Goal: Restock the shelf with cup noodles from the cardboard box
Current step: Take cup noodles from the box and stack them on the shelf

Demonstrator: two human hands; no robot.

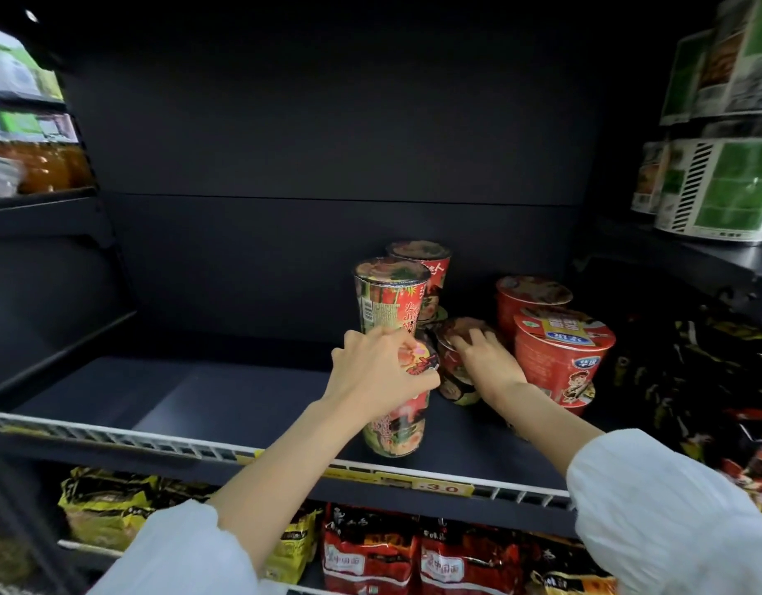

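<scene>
On the dark shelf (224,401) several tall red cup noodles stand right of centre. My left hand (379,371) grips the lid end of a front cup (396,427) that stands on the shelf near its front edge. Behind it a second tall cup (390,296) sits stacked higher, with a third (426,261) further back. My right hand (486,358) holds the top of a dark-lidded cup (454,380) just right of the left hand. Two wider red bowl cups (559,358) stand to the right. The cardboard box is out of view.
The shelf's left half is bare. A price rail (439,487) runs along the front edge. Noodle packets in yellow (108,504) and red (370,556) fill the shelf below. Green-and-white tubs (722,186) sit on the upper right shelf; dark packets (692,380) lie at right.
</scene>
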